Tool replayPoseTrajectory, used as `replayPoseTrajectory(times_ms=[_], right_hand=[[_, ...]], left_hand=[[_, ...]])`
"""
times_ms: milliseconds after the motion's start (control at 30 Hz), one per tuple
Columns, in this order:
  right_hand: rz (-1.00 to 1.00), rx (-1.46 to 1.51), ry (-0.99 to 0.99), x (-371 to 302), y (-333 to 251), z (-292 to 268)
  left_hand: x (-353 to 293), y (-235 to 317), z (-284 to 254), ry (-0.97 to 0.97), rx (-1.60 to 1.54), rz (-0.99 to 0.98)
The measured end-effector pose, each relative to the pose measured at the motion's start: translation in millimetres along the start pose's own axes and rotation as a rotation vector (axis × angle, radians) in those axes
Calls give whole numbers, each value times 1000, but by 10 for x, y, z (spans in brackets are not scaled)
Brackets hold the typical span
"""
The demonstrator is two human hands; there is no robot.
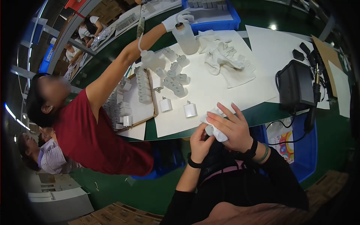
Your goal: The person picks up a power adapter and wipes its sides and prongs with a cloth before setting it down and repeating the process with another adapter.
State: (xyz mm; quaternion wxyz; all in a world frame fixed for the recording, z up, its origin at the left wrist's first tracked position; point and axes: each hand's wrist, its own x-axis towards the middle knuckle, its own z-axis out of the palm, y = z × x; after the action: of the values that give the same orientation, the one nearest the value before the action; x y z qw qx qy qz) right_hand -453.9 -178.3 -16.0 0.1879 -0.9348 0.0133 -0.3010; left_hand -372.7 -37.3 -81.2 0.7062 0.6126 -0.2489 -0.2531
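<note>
So my left hand (200,144) has its fingertips pinched around a small white block (209,130), right by the table's near edge, and my right hand (233,130) is closed over it with a white cloth (219,135) bunched under the fingers, a few of them sticking out pretty straight. Can't tell how much of the block the cloth covers, my fingers hide it. Just past my hands, two white plug adapters (190,110) lie on the white sheet (202,90) with their prongs pointing away from me, and a bunch more white blocks (174,83) sit beyond them. White gloves (223,60) lie crumpled farther back. On my left, a co-worker in a red shirt (99,144) has a gloved hand (179,20) at the top of a squeeze bottle (186,40).
</note>
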Motion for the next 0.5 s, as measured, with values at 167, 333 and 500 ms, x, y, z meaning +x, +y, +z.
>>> replayPoseTrajectory(times_ms=[167,333,500], right_hand=[[-58,-36,-9,-204,29,30],[844,1401,-44,-480,73,133],[327,675,121,-72,132,-49]], left_hand=[[98,51,52,124,-241,-2],[211,162,50,216,28,164],[192,161,15,213,307,298]])
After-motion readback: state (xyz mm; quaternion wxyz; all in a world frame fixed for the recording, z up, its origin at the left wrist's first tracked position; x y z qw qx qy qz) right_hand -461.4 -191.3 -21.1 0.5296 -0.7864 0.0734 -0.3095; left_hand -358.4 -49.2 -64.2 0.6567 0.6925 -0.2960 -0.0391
